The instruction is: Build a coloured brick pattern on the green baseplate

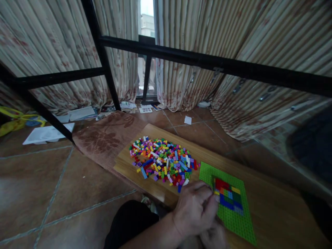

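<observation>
My left hand [195,209] is closed, its fingers curled together at the near left edge of a green studded baseplate [233,224]. Whatever it pinches is hidden, though a small yellow bit shows beside its fingertips. Below it, partly covered and blurred, is my right hand [215,236]; its fingers cannot be made out. On the baseplate sits a low block of toy bricks [228,195] in red, blue, green, yellow and light blue. A wide spread of loose, many-coloured toy bricks [163,159] lies to the left of the plate.
Everything rests on a long wooden board [275,204], with a brown patterned cloth [103,135] at its far left end. A black metal frame [181,52] crosses in front of striped curtains [186,86]. A white tray [46,133] and papers lie on the tiled floor [85,180].
</observation>
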A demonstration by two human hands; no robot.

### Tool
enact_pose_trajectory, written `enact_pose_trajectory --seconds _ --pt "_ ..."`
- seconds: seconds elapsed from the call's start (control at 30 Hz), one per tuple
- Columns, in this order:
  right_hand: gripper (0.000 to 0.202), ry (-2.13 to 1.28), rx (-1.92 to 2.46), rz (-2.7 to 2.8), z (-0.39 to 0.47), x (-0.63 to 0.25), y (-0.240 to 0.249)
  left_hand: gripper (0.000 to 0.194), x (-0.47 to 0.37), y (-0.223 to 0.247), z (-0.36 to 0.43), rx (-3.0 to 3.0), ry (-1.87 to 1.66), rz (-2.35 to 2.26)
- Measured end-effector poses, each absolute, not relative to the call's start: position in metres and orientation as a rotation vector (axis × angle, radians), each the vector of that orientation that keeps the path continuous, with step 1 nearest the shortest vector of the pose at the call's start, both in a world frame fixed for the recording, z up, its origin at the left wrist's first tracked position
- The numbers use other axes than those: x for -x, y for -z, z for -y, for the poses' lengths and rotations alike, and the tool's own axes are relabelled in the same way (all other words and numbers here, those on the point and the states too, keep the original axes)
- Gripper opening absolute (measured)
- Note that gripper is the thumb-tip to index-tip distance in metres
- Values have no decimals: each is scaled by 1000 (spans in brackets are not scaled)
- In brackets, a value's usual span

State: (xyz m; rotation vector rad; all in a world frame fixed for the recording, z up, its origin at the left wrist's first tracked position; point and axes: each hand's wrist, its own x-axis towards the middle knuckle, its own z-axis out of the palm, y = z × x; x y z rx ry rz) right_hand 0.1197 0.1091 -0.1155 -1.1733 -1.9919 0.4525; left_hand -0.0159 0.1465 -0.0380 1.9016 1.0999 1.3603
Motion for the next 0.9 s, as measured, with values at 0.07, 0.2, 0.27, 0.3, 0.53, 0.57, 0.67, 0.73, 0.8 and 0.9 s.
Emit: enact_pose_trajectory --seconds 0.07,0.2,0.27,0.3,0.53,0.57,0.67,0.73,0.8,0.9 --pt "23 -398 1163 2001 -100 -138 110 26 7 45 -146 -2023 -1164 -1149" --pt "17 -268 1247 1970 -88 -170 98 18 -14 55 -144 -2241 -849 -1193" --pt "17 -250 1312 1961 -83 -184 92 18 -23 58 -145 -2293 -761 -1190" --pt "18 -247 1328 1967 -81 -192 89 18 -27 58 -146 -2304 -735 -1192" --pt "21 -304 1392 2050 -104 -254 62 17 -46 51 -158 -2287 -687 -1260" --pt "21 -308 1408 2027 -113 -261 60 16 -49 51 -159 -2294 -677 -1261" --pt "26 -341 1445 1896 -140 -274 57 17 -58 50 -160 -2333 -647 -1262" --pt "29 -355 1472 1759 -152 -276 61 19 -65 51 -161 -2352 -632 -1267" --pt "31 -351 1528 1634 -157 -277 66 19 -73 50 -164 -2354 -622 -1276" --pt "32 -349 1597 1604 -158 -279 71 19 -79 47 -170 -2328 -594 -1323"
